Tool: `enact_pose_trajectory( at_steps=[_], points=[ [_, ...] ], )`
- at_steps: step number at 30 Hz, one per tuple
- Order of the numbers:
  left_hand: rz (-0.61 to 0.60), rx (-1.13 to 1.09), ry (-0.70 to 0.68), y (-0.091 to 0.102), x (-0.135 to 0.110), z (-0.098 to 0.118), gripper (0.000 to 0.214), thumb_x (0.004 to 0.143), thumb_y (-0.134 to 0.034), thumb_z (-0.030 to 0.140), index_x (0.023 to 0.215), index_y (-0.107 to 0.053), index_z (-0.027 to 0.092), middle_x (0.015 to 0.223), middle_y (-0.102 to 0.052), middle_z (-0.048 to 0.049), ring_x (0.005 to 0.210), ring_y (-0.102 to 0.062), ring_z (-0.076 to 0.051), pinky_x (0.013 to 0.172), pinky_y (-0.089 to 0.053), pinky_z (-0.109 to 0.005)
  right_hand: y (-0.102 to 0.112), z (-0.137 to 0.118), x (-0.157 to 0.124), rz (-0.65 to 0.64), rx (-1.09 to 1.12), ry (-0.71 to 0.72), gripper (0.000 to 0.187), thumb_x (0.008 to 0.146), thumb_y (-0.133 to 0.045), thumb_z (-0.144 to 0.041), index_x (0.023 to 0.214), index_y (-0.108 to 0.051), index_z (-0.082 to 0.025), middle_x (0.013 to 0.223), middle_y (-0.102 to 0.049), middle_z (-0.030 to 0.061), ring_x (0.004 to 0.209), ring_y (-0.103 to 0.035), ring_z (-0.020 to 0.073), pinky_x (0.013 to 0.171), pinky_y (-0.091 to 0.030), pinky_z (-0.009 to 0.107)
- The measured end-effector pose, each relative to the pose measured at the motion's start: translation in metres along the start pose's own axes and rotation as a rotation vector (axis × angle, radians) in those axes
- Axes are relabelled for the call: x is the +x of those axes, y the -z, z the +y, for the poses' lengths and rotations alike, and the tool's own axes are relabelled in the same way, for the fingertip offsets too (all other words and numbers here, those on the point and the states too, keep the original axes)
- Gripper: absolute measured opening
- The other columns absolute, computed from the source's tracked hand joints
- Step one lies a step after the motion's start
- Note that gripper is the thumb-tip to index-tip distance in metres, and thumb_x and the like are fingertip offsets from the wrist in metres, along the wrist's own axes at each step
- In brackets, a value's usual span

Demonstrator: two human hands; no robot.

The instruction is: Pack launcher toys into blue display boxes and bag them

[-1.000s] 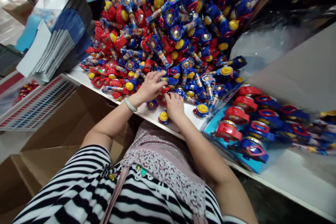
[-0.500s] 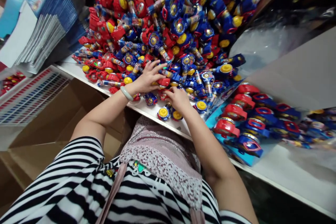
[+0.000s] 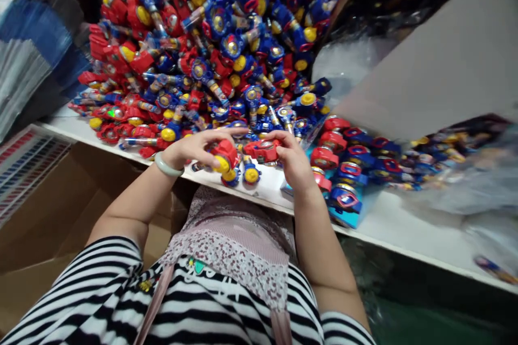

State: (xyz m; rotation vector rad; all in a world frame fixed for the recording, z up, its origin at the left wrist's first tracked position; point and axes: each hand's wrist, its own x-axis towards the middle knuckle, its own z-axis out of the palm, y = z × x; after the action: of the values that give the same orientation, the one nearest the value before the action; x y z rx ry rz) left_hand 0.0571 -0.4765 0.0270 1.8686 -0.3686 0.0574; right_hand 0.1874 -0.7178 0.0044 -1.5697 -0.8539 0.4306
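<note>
My left hand (image 3: 193, 148) is closed round a red toy piece with a yellow wheel (image 3: 222, 156), lifted just above the white table's front edge (image 3: 267, 194). Beside it, my right hand (image 3: 294, 160) pinches a flat red toy piece (image 3: 262, 150). The two pieces nearly touch between my hands. A pale bangle (image 3: 167, 167) sits on my left wrist. Two loose blue tops with yellow caps (image 3: 251, 174) lie on the table under the hands. A big heap of red and blue toy launchers (image 3: 210, 48) rises behind.
A blue card (image 3: 343, 210) carries rows of red and blue toys at the right. Clear plastic bags (image 3: 477, 183) lie further right. Stacked printed cards (image 3: 28, 59) stand at the left. Open cardboard boxes (image 3: 48, 210) sit below the table's left edge.
Both hands left the heap and came up toward me, each now holding a red piece. The view has swung to the right.
</note>
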Motion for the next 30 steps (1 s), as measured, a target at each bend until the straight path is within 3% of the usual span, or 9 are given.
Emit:
enact_pose_trajectory(
  at_steps=[2, 6, 10, 14, 17, 19, 21, 25, 30],
  points=[
    [-0.063, 0.064, -0.053, -0.019, 0.015, 0.004, 0.042, 0.07, -0.083, 0.052, 0.096, -0.074, 0.021, 0.126, -0.067, -0.0152, 0.115, -0.066, -0.033, 0.099, -0.053, -0.046, 0.01, -0.012, -0.013, 0.048, -0.001, 0.042, 0.042, 0.088, -0.048, -0.034, 0.128, -0.056, -0.027, 0.126, -0.065, 0.0062, 0.115, -0.063, 0.0225, 0.099, -0.056, 0.042],
    [0.159, 0.158, -0.171, -0.075, 0.049, 0.011, 0.04, 0.073, -0.083, 0.043, 0.104, -0.07, 0.022, 0.131, -0.061, -0.0128, 0.121, -0.061, -0.029, 0.104, -0.052, -0.044, 0.009, -0.027, -0.043, 0.331, -0.152, 0.124, 0.061, 0.101, -0.027, -0.054, 0.156, -0.018, -0.028, 0.15, -0.046, 0.0115, 0.135, -0.053, 0.0224, 0.106, -0.053, 0.042],
    [0.251, 0.178, -0.318, -0.126, 0.084, 0.034, 0.045, 0.065, -0.089, 0.042, 0.102, -0.071, 0.026, 0.135, -0.057, -0.0086, 0.13, -0.054, -0.03, 0.112, -0.047, -0.048, 0.015, -0.039, -0.066, 0.551, -0.316, 0.211, 0.078, 0.099, -0.024, -0.066, 0.156, 0.016, -0.031, 0.153, -0.036, 0.0136, 0.134, -0.054, 0.0221, 0.107, -0.054, 0.044],
    [0.152, 0.028, -0.308, -0.14, 0.108, 0.053, 0.047, 0.062, -0.092, 0.04, 0.103, -0.074, 0.026, 0.13, -0.062, -0.0078, 0.123, -0.059, -0.03, 0.103, -0.054, -0.045, 0.084, -0.052, -0.109, 0.755, -0.469, 0.302, 0.074, 0.098, -0.039, -0.058, 0.156, 0.003, -0.037, 0.158, -0.029, 0.0082, 0.137, -0.051, 0.0237, 0.108, -0.054, 0.043],
    [0.316, -0.246, -0.179, -0.134, 0.118, 0.045, 0.036, 0.073, -0.084, 0.032, 0.107, -0.074, 0.024, 0.104, -0.071, -0.0048, 0.089, -0.067, -0.019, 0.075, -0.06, -0.029, 0.156, -0.036, -0.153, 0.916, -0.559, 0.249, 0.076, 0.095, -0.045, -0.05, 0.157, -0.004, -0.035, 0.157, -0.031, 0.0091, 0.137, -0.051, 0.028, 0.106, -0.054, 0.048],
    [0.445, -0.399, -0.095, -0.133, 0.124, 0.033, 0.031, 0.073, -0.083, 0.028, 0.102, -0.074, 0.023, 0.091, -0.072, -0.0023, 0.077, -0.066, -0.014, 0.066, -0.058, -0.024, 0.19, -0.011, -0.173, 0.863, -0.568, 0.132, 0.073, 0.093, -0.046, -0.048, 0.156, -0.013, -0.033, 0.151, -0.042, 0.0102, 0.13, -0.058, 0.0267, 0.103, -0.055, 0.048],
    [0.526, -0.489, -0.052, -0.137, 0.131, 0.023, 0.032, 0.069, -0.085, 0.027, 0.099, -0.075, 0.022, 0.091, -0.073, -0.0023, 0.078, -0.067, -0.014, 0.067, -0.059, -0.024, 0.204, 0.018, -0.182, 0.788, -0.539, 0.045, 0.07, 0.091, -0.05, -0.048, 0.153, -0.024, -0.029, 0.146, -0.051, 0.0109, 0.126, -0.061, 0.025, 0.105, -0.054, 0.046],
    [0.519, -0.546, -0.049, -0.152, 0.142, 0.019, 0.033, 0.071, -0.086, 0.032, 0.101, -0.073, 0.025, 0.098, -0.073, -0.0023, 0.085, -0.068, -0.015, 0.073, -0.061, -0.026, 0.198, 0.056, -0.175, 0.654, -0.477, 0.056, 0.057, 0.09, -0.056, -0.044, 0.142, -0.043, -0.023, 0.142, -0.057, 0.0116, 0.128, -0.06, 0.0229, 0.111, -0.049, 0.041],
    [0.498, -0.571, -0.043, -0.156, 0.142, 0.025, 0.038, 0.068, -0.087, 0.035, 0.102, -0.073, 0.022, 0.097, -0.073, -0.0033, 0.084, -0.067, -0.015, 0.073, -0.06, -0.025, 0.207, 0.062, -0.172, 0.429, -0.464, 0.085, 0.048, 0.092, -0.056, -0.039, 0.137, -0.048, -0.023, 0.139, -0.061, 0.0099, 0.125, -0.061, 0.0217, 0.109, -0.049, 0.039]
  ],
)
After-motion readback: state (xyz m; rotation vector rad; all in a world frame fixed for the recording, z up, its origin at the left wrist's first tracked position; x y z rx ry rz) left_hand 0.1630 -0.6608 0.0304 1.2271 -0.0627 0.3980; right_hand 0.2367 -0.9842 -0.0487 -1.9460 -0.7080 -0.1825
